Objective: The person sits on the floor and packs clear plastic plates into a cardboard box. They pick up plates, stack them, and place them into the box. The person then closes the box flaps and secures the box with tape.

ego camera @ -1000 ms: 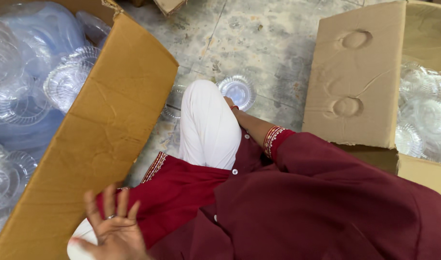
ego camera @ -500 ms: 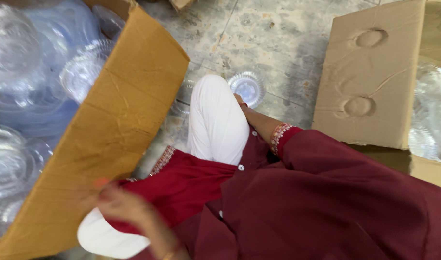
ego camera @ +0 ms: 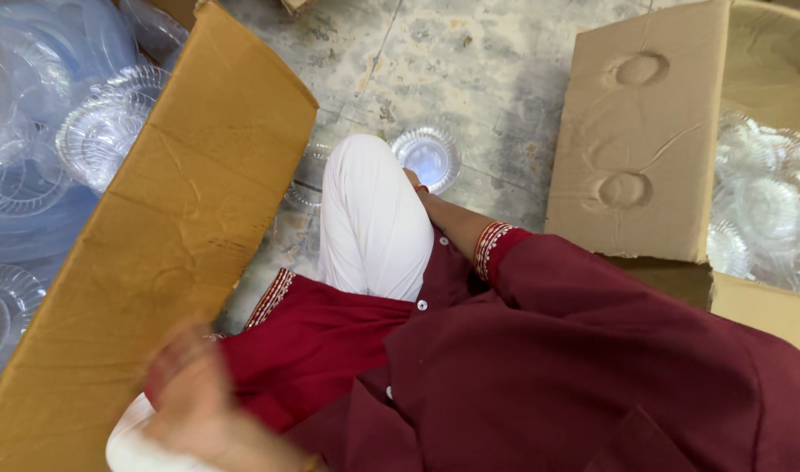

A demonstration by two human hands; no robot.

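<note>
Two cardboard cartons flank the seated person's white-trousered knee point(ego camera: 374, 218), which serves as landmark; the left carton point(ego camera: 155, 253) stands to the knee's left with its broad flap leaning toward it; the right carton point(ego camera: 644, 149) stands well to the knee's right, its dented flap hanging over the opening; both hold clear plastic lids or dishes in loose stacks point(ego camera: 94, 131), more of the same showing in the right carton point(ego camera: 767, 210); one single clear plastic dish point(ego camera: 428, 156) lies on the stone floor point(ego camera: 470, 61) just beyond the knee, on its far right side.

Handling, as a judgement: thin moulded plastic, very light, slightly flexible, smooth and apt to slip, prone to cracking or creasing under a hard pinch; best taken at the ribbed rim between thumb and fingertips, lightly.

Right hand point(ego camera: 415, 182): reaches past the knee toward the single dish, the maroon sleeve and striped cuff visible, the hand itself almost wholly hidden behind the knee; whether it touches the dish, and how far the fingers spread, cannot be told.

Left hand point(ego camera: 186, 398): below and left of the knee, beside the left carton's flap, heavily blurred; nothing is seen in it, but its opening cannot be told.
</note>
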